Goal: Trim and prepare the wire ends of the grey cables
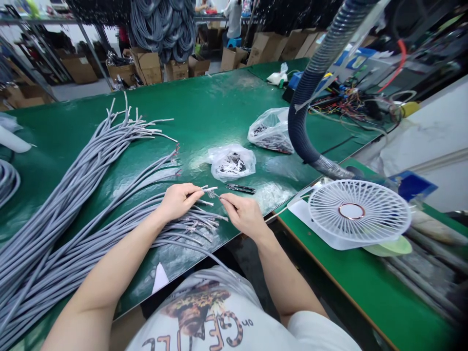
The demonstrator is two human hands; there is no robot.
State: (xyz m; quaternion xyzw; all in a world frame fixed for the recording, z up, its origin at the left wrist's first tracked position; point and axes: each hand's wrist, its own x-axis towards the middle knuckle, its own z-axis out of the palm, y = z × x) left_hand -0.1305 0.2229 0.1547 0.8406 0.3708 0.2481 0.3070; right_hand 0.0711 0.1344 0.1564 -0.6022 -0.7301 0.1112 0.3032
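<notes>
Two bare hands meet at the near edge of a green workbench [219, 107], working on the end of one grey cable [204, 191]. The left hand [179, 200] pinches that cable just behind its stripped tip, thumb and fingers closed around it, and the right hand [243, 212] pinches the thin bare wires sticking out of the tip, fingertips pressed together. The hands are close, almost touching, with the cable end held slightly above the bench surface. Directly beneath the left hand lies a fan of more grey cables with stripped ends [197, 226], part of a large cable bundle [66, 214] that sweeps away to the left and toward the near left corner; some of its ends point up toward the far side of the bench. Just beyond the hands, a small pair of dark cutters [240, 188] lies flat on the bench. Behind it sits a clear plastic bag of small dark parts [232, 163], and further right a second, larger bag [271, 130]. A ribbed dark hose [310, 87] curves down from the upper right to the bench edge. To the right, on an adjoining green surface, a white fan [358, 212] lies face up. Cardboard boxes [149, 66] stand on the floor beyond the bench.
</notes>
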